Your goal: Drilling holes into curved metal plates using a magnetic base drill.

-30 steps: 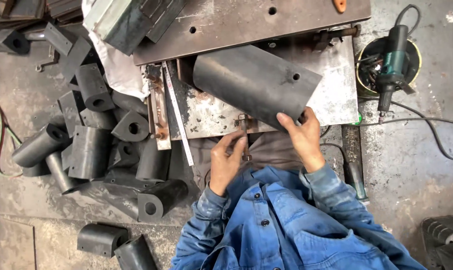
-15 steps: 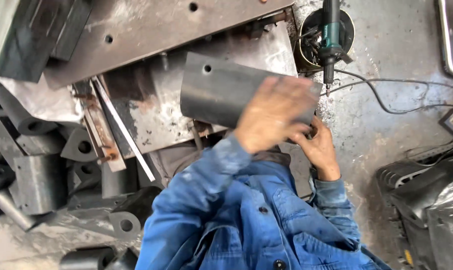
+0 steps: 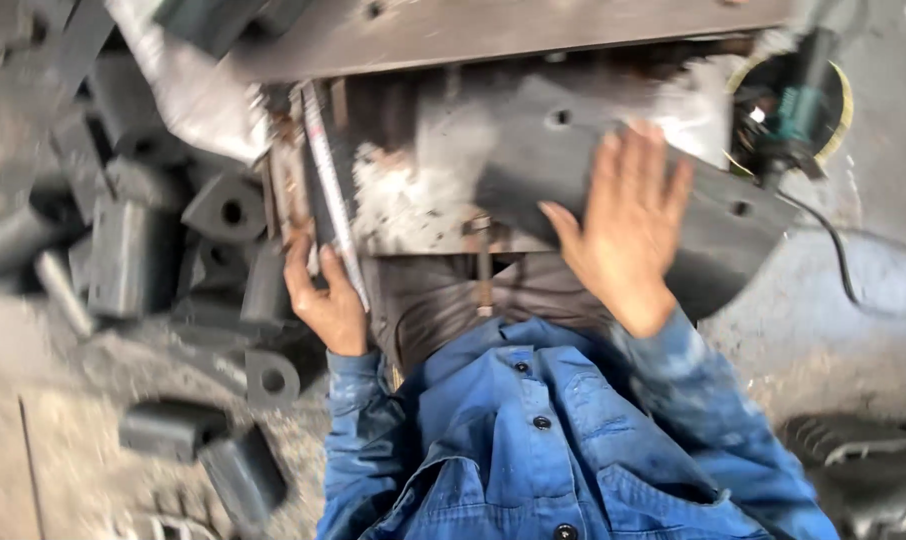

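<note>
My right hand lies flat, fingers spread wide, on the dark grey curved block with drilled holes, lying tilted across the worn workbench. My left hand grips the bench edge beside a metal ruler.

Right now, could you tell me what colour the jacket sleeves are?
Blue, seen in the head view: jacket sleeves.

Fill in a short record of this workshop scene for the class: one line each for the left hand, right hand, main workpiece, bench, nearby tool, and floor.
left hand: left hand at the bench's left edge, touching a long metal ruler; grip unclear
right hand: right hand flat, fingers spread, on the dark curved plate
main workpiece: dark curved plate with small holes, lying tilted on the bench
bench: rusty, paint-spattered steel bench
nearby tool: angle grinder with cable, upper right
floor: pile of dark blocks with holes on the left
clothing: blue button jacket
</note>
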